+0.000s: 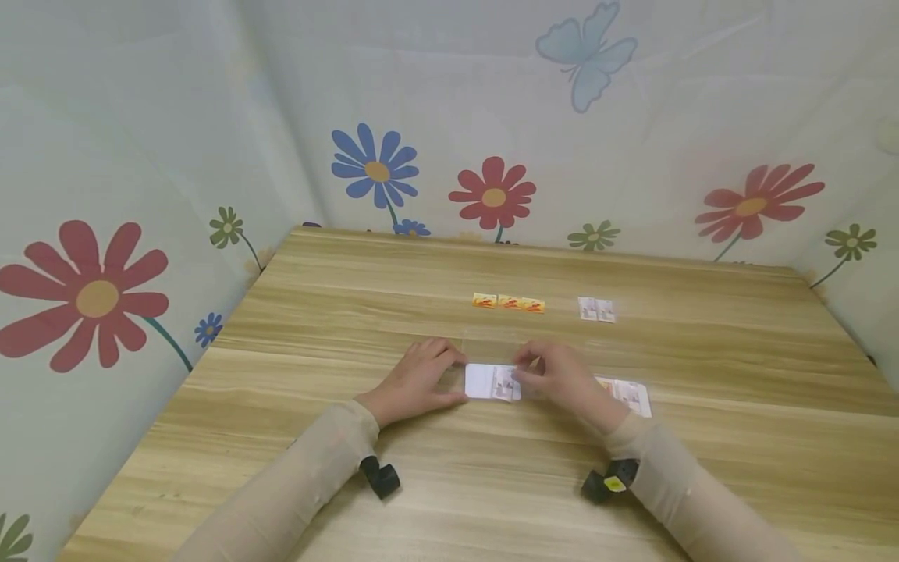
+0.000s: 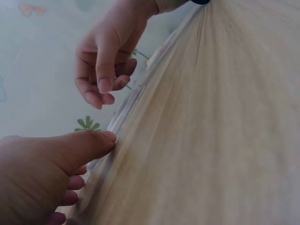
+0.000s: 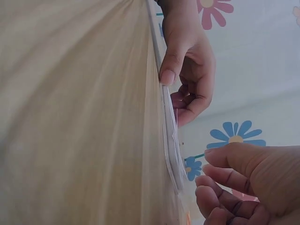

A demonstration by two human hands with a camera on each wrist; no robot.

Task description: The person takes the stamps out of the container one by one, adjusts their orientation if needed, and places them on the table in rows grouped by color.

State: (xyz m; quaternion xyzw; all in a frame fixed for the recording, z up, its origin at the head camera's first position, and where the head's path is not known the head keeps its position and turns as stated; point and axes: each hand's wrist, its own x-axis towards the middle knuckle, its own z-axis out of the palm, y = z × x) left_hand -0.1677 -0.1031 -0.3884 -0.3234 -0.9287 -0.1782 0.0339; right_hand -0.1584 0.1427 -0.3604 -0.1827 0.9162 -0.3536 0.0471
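Observation:
A flat, clear plastic case [image 1: 480,381] with a white inside lies on the table, its transparent lid [image 1: 489,345] folded back on the far side. On its white part sits a small pale printed paper [image 1: 502,385]. My left hand [image 1: 420,382] grips the case's left end, thumb at the near corner and fingers at the far one. Over the case's right side hovers my right hand [image 1: 562,382], fingers loosely bent and thumb apart. Nothing shows between the right fingertips in the left wrist view. The right hand hides part of the case.
A second white-lined case [image 1: 641,398] with printed papers lies partly behind the right wrist. Farther back are a row of yellow-and-red printed pieces [image 1: 509,303] and two pale printed papers [image 1: 596,310]. A flower-patterned curtain [image 1: 435,94] borders the wooden table [image 1: 295,312].

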